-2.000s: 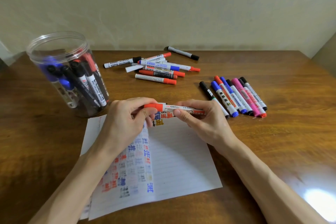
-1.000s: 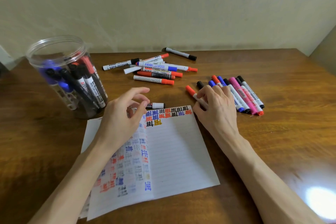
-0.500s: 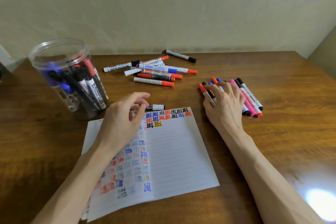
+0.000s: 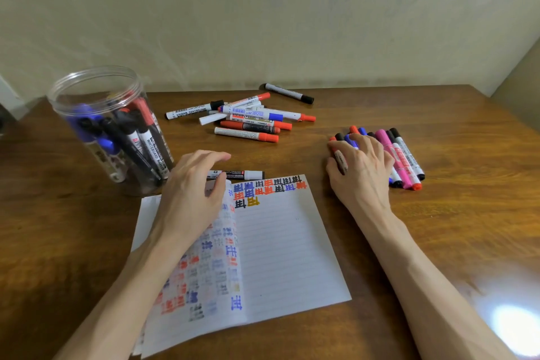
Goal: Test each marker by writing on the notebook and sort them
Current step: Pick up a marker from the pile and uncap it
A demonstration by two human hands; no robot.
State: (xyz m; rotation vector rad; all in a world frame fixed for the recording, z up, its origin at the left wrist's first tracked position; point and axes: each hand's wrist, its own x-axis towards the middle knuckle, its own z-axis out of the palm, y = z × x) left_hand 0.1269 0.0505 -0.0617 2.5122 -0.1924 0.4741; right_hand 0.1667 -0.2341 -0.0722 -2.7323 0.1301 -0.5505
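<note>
Brown wooden table (image 4: 438, 242) against a pale wall, and on it the red marker (image 4: 339, 156) I have just tried out sits at about 2 o'clock from the notebook, on the 9 o'clock end of the sorted row (image 4: 404, 155). My right hand (image 4: 361, 172) lies over that row with fingers spread and loose, thumb beside the red barrel, squaring it up with its neighbours; as far as I can see I press it and do not clasp it. I judge the caps are kept in line so the tested ones stay apart from the rest.

The notebook (image 4: 277, 242) lies open at 6 o'clock, its upper lines filled with test marks in red, blue, black and one yellow. My left hand (image 4: 190, 190) rests on the curling left page to hold it flat, fingers lightly bent and holding nothing, tips hovering over a black marker (image 4: 242, 175) that lies just past the notebook's 12 o'clock edge, likely next in line.

Farther out, a loose pile (image 4: 251, 120) waits at 12 o'clock with a lone black marker (image 4: 289, 93) behind it, and a clear jar (image 4: 114, 128) of markers stands at 10 o'clock.

Two seconds ago both hands held the red marker over the page; since then my right hand has carried it across to the row, while my left has stayed on the page
</note>
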